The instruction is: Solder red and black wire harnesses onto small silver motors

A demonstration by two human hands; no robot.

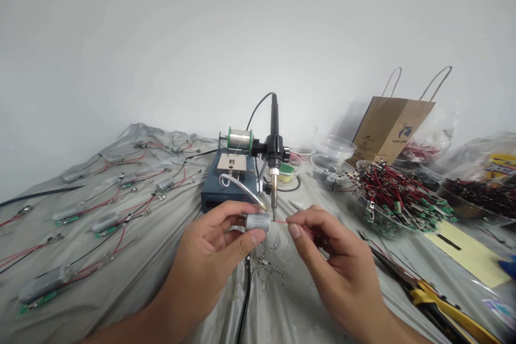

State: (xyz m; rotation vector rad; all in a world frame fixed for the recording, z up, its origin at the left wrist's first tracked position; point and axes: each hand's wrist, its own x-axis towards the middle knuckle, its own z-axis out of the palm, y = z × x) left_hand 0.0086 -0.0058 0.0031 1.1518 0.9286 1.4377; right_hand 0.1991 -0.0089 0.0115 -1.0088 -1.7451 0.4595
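My left hand [209,250] grips a small silver cylinder [257,221] between thumb and fingers. My right hand [332,258] pinches a thin red wire [292,223], its bare end almost touching the cylinder's right end. Just above that gap, the tip of a soldering iron [274,183] points down from its stand, close to the cylinder but apart from it. Behind my left hand sits a blue soldering station [217,196] with a solder spool [239,140] on top. A curved metal feed tube [242,190] with a brass nozzle ends just above my left fingers.
Wired silver cylinders with green circuit boards [105,223] lie in rows on the grey plastic sheet [169,290] to the left. To the right are a heaped bowl of wired parts [399,201], yellow-handled pliers [439,301], plastic bowls [330,172] and a paper bag [389,129].
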